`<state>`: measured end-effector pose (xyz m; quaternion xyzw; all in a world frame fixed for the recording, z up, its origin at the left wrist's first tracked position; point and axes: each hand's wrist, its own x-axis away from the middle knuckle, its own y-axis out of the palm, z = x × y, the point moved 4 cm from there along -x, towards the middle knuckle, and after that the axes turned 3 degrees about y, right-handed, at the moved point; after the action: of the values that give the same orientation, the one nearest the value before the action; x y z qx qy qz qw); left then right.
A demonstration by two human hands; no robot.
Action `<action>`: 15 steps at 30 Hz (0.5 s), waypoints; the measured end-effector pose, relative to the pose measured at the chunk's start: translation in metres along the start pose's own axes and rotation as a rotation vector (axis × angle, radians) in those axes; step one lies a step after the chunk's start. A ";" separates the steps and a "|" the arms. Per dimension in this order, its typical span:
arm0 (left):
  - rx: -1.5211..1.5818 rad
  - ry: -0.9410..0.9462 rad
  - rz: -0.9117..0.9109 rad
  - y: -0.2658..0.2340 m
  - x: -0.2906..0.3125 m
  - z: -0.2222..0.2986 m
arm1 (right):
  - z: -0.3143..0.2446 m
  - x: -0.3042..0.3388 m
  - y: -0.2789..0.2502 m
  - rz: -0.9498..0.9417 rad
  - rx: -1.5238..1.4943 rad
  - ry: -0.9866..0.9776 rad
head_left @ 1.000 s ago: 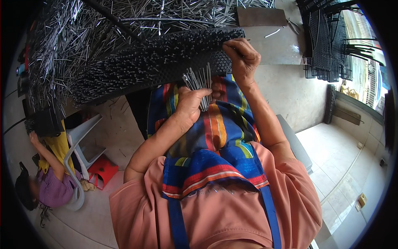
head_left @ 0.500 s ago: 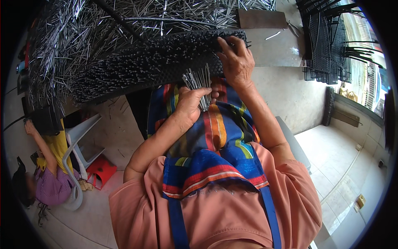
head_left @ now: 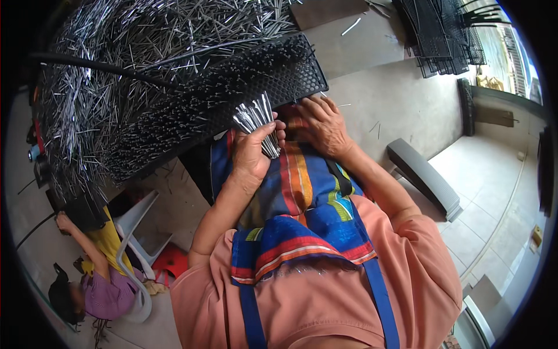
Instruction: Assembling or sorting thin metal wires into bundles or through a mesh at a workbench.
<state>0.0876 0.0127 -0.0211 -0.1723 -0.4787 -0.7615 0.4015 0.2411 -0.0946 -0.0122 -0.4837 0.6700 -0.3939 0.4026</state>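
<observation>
My left hand (head_left: 254, 150) is closed around a fanned bundle of thin metal rods (head_left: 256, 119), their upper ends spread toward a long black tray. This perforated tray (head_left: 299, 81) lies slanted in front of me, most of its holes filled with upright dark rods; bare holes show at its right end. Just under the tray's near right edge is my right hand (head_left: 326, 129), its fingers bent and close together. Its fingertips are partly hidden, so what they hold cannot be made out. A striped cloth apron (head_left: 296, 174) covers my lap below both hands.
A large heap of loose metal rods (head_left: 116, 87) spreads behind the tray, with a black bar (head_left: 104, 68) across it. Black mesh racks (head_left: 439, 35) stand at the far right. A grey bench (head_left: 424, 177) is at my right. Another person (head_left: 110, 291) sits at the left beside a white chair (head_left: 125, 256).
My right hand has come off the tray's top at its right end and down to its near edge. The view has turned, so the tray appears more slanted. My left hand keeps the rods.
</observation>
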 end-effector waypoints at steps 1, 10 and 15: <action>0.001 0.004 -0.003 0.002 0.001 0.000 | 0.003 0.000 0.003 -0.022 0.068 -0.026; -0.072 0.026 0.007 0.007 0.007 -0.003 | 0.012 -0.016 0.025 0.044 0.005 -0.068; -0.571 0.431 -0.019 0.033 0.000 0.013 | 0.013 -0.008 0.023 0.101 -0.013 -0.075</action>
<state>0.1115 0.0167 0.0046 -0.1086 -0.1524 -0.8872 0.4218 0.2470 -0.0834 -0.0368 -0.4662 0.6805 -0.3505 0.4435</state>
